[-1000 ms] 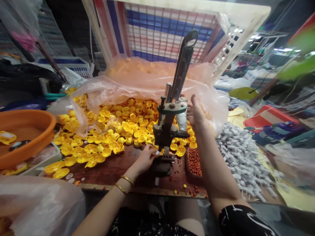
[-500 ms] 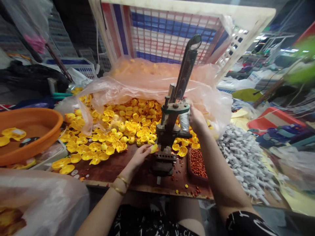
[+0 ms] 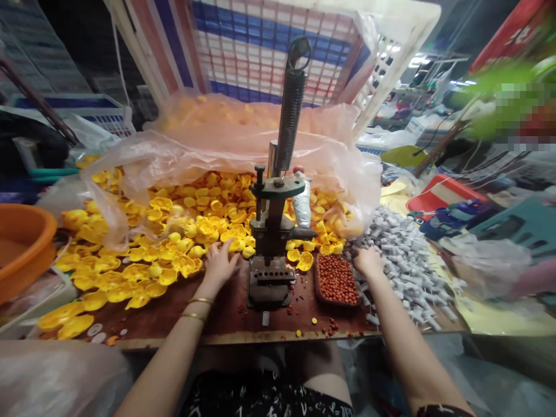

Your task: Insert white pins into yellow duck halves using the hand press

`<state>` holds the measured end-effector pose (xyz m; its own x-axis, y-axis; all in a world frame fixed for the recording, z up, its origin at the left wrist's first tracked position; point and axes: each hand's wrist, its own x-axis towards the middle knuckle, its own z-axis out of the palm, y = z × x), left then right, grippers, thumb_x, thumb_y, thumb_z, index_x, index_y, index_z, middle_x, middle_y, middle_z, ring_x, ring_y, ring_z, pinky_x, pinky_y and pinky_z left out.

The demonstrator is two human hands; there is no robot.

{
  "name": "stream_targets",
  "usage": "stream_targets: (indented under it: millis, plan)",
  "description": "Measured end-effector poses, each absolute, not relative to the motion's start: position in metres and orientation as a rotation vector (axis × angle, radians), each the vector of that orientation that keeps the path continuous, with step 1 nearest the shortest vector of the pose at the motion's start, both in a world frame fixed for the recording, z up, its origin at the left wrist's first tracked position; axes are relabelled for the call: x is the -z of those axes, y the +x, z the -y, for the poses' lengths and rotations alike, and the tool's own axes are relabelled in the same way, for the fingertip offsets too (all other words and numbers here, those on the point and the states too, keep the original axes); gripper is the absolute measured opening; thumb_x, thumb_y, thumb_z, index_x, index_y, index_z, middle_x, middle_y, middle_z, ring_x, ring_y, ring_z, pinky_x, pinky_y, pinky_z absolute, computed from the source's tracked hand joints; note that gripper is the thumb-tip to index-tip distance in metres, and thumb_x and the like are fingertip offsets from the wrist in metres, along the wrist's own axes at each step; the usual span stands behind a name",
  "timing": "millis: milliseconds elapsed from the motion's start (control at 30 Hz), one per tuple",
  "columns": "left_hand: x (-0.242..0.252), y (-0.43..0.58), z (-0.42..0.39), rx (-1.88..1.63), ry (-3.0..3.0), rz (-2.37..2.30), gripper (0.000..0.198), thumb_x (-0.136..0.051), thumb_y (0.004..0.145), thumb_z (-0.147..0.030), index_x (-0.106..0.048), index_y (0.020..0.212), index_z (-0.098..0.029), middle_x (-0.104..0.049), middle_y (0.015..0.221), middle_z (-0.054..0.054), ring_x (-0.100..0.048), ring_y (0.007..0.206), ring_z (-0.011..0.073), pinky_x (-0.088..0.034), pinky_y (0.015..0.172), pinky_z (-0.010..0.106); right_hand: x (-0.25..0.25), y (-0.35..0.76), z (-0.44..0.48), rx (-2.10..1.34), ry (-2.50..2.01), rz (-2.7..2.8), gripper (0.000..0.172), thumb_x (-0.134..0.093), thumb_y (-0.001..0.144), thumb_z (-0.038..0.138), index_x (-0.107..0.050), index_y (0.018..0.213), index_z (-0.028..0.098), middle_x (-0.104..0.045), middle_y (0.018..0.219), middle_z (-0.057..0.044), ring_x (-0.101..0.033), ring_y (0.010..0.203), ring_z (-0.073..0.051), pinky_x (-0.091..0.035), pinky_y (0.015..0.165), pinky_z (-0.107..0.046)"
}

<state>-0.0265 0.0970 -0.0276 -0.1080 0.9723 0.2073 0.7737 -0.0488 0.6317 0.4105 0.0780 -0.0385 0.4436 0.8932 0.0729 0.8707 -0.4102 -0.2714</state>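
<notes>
A small hand press (image 3: 271,255) with a tall spring (image 3: 290,107) stands on a brown board (image 3: 217,315). My left hand (image 3: 219,263) rests on the edge of a heap of yellow plastic pieces (image 3: 174,231) just left of the press, its fingers curled down on the pieces. My right hand (image 3: 368,260) reaches down between a small tray of red beads (image 3: 336,279) and a pile of small white parts (image 3: 406,260), fingers bent downward; whether it holds anything is hidden.
A clear plastic bag (image 3: 243,145) spills the yellow pieces out of a tilted white crate (image 3: 269,52). An orange basin (image 3: 21,246) sits at the left. Red and blue trays and cables crowd the right. Loose beads lie on the board.
My left hand has moved from the press die back to the yellow heap. My right hand has let go of the press lever and dropped to the white parts pile. The view shifted right.
</notes>
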Motion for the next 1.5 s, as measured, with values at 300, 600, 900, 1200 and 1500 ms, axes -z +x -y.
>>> stream_targets:
  millis: [300,600,900,1200,1500]
  plan:
    - [0.047,-0.049,-0.079,-0.692,2.162,-2.098,0.036,-0.052,0.084,-0.031,-0.06,0.116,-0.017,-0.06,0.099,0.012,-0.057,0.092,0.0294,-0.043,0.082,0.04,0.017,0.418,-0.042,-0.598,-1.996,1.212,0.027,-0.064,0.072,0.034,-0.063,0.09,0.015,-0.067,0.08,-0.009,-0.064,0.068,-0.021,-0.051,0.062,-0.032]
    - [0.044,-0.037,-0.052,-0.774,2.164,-2.043,0.013,-0.06,0.075,-0.021,-0.062,0.088,-0.019,-0.053,0.105,0.011,-0.056,0.097,0.0292,-0.043,0.086,0.043,-0.016,0.283,-0.004,-1.515,-1.253,1.043,0.037,-0.077,0.067,0.042,-0.06,0.091,0.019,-0.067,0.076,-0.001,-0.061,0.062,-0.012,-0.047,0.055,-0.021]
    - [0.03,-0.013,0.004,-1.06,2.109,-1.237,0.036,-0.043,0.064,0.003,-0.05,0.09,-0.021,-0.054,0.103,0.007,-0.057,0.097,0.0188,-0.045,0.085,0.028,-0.008,0.193,-0.006,-1.069,-1.402,1.702,0.012,-0.052,0.082,0.022,-0.055,0.092,0.018,-0.064,0.087,-0.006,-0.058,0.082,-0.019,-0.044,0.074,-0.031]
    - [0.02,-0.011,0.001,-0.969,2.026,-0.979,0.029,-0.035,0.05,0.004,-0.032,0.065,-0.021,-0.04,0.07,-0.001,-0.04,0.066,0.013,-0.03,0.059,0.023,-0.018,0.186,-0.003,-1.043,-1.526,2.049,0.027,-0.042,0.084,0.01,-0.05,0.109,0.013,-0.065,0.082,-0.007,-0.058,0.073,-0.017,-0.038,0.066,-0.024]
    - [0.019,-0.004,-0.006,-0.871,1.975,-0.991,0.026,-0.035,0.049,0.0,-0.031,0.064,-0.021,-0.04,0.067,-0.001,-0.038,0.064,0.0133,-0.027,0.058,0.025,-0.026,0.187,0.008,-1.019,-1.635,1.999,0.033,-0.042,0.085,0.01,-0.049,0.117,0.01,-0.068,0.089,-0.014,-0.062,0.079,-0.021,-0.04,0.067,-0.027]
